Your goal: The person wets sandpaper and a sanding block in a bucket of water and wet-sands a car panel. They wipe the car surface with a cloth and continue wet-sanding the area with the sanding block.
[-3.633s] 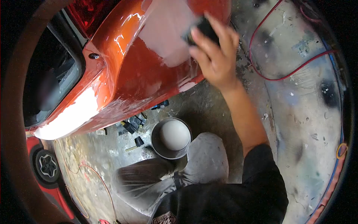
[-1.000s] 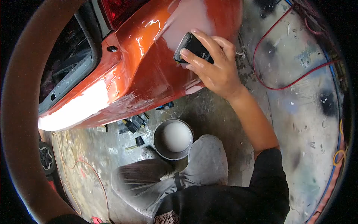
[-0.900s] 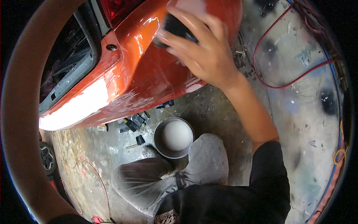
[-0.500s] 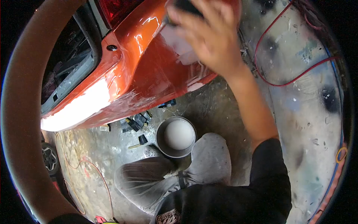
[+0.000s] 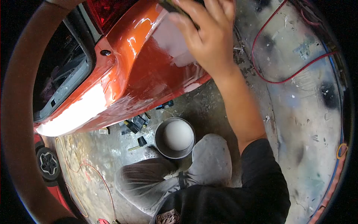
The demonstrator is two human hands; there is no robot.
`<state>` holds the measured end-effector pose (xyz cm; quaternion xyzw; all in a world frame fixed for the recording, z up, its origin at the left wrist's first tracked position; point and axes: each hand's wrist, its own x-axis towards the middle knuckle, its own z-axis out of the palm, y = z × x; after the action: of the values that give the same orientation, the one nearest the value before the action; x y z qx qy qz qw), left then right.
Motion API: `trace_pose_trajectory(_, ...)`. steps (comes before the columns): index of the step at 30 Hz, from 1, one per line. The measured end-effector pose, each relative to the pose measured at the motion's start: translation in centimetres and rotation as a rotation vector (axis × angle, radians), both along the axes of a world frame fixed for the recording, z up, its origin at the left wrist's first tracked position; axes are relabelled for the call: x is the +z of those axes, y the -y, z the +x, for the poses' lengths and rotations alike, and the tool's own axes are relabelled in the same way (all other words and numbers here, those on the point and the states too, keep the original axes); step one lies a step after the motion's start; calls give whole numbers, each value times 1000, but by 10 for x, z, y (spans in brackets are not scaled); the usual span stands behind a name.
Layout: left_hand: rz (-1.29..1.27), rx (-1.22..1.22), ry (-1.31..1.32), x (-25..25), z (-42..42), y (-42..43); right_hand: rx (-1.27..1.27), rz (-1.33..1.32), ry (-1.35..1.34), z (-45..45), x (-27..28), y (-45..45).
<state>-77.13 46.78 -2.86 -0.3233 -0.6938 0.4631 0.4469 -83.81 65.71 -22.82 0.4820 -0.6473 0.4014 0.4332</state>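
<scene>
My right hand (image 5: 210, 35) reaches up over the orange car panel (image 5: 153, 71), its fingers wrapped round a dark block (image 5: 179, 12) near the top edge. Part of the block is hidden by my fingers and cut off by the frame. Below the block, a pale, dull patch (image 5: 173, 41) shows on the wet panel. What appears to be my left arm curves along the left edge; its hand is out of view. A round metal pot (image 5: 159, 148) with whitish liquid stands on the floor by my knee.
Dark pieces (image 5: 138, 122) and a small black-headed tool (image 5: 141, 141) lie on the floor below the panel. A red hose (image 5: 278, 81) loops at the right, and a thin cable (image 5: 99, 173) lies at lower left. Another red vehicle's wheel (image 5: 48, 163) shows at left.
My right hand and the block have moved up the panel, from its middle to the frame's top edge, after sweeping back and forth. The view has shifted slightly.
</scene>
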Motion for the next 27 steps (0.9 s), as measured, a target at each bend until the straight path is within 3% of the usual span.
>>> trace_pose_trajectory(4, -24, 95, 80, 7, 3, -8, 70, -19, 90, 18, -77, -30)
trace_pose_trajectory(8, -81, 69, 4, 7, 0, -6, 62, -91, -103, -12, -17, -3)
trace_pose_trajectory(10, -62, -16, 1, 3, -2, -3, 44, -116, -71, -11, 12, 6)
trace_pose_trajectory(13, -49, 138, 17, 6, 6, -5, 62, -106, -81, -12, -29, -2)
trace_pose_trajectory(16, -58, 90, 38, 7, 5, -6, 114, -45, 22, 11, -61, -25)
trace_pose_trajectory(19, -142, 49, -47, 6, -4, 5, 100, -103, -102, -17, -21, -5)
trace_pose_trajectory(21, -136, 123, -89, 10, -5, 13, 81, -55, -18, -11, 4, 0)
trace_pose_trajectory(23, -107, 186, -105, 8, -1, 13, 0, -184, -59, -7, 11, 7)
trace_pose_trajectory(24, -76, 209, -78, 5, 3, 5, 21, -131, -128, -17, -21, 1)
trace_pose_trajectory(27, -33, 221, -63, 1, 2, -2, 92, -9, 56, 10, -72, -28)
